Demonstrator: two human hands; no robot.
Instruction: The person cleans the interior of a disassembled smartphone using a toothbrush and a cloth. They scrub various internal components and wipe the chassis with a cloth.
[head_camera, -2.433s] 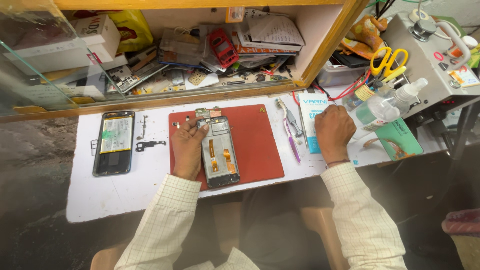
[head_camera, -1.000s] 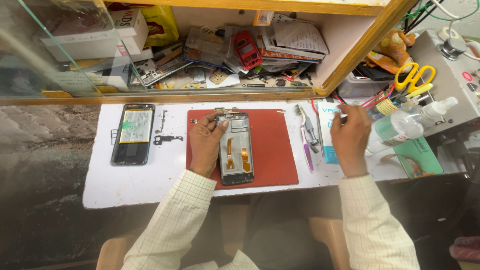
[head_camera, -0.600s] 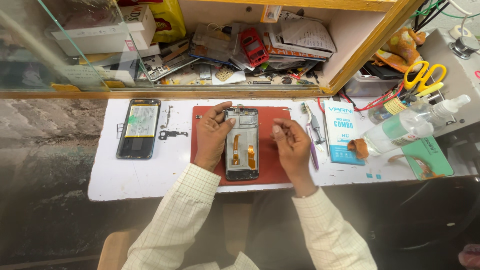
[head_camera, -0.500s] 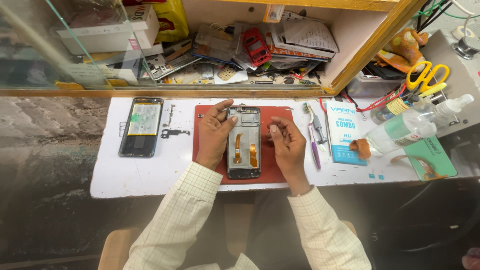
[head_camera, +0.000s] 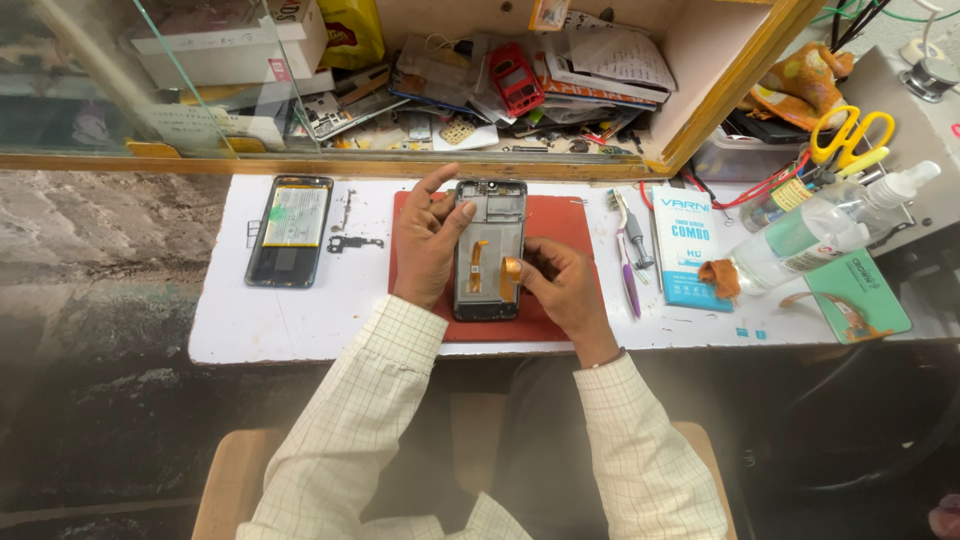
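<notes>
— Hands first: where do we see them?
— Our left hand (head_camera: 428, 240) grips the opened phone (head_camera: 489, 250) on the red mat (head_camera: 565, 232); right hand (head_camera: 563, 287) pinches its orange ribbon (head_camera: 511, 268).
— Packages?
— Blue-white box (head_camera: 685, 247) lies right.

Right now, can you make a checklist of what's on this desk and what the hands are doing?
Surface: white table with red mat.
Job's things: opened phone frame on the mat, orange ribbon strips inside.
Clutter: second phone, small metal bracket, toothbrush, blue packet, spray bottle, yellow scissors.
Grippers: left hand steadies the frame; right hand pinches an orange strip.
Cables: red wires.
Surroundings: cluttered shelf, glass pane.
</notes>
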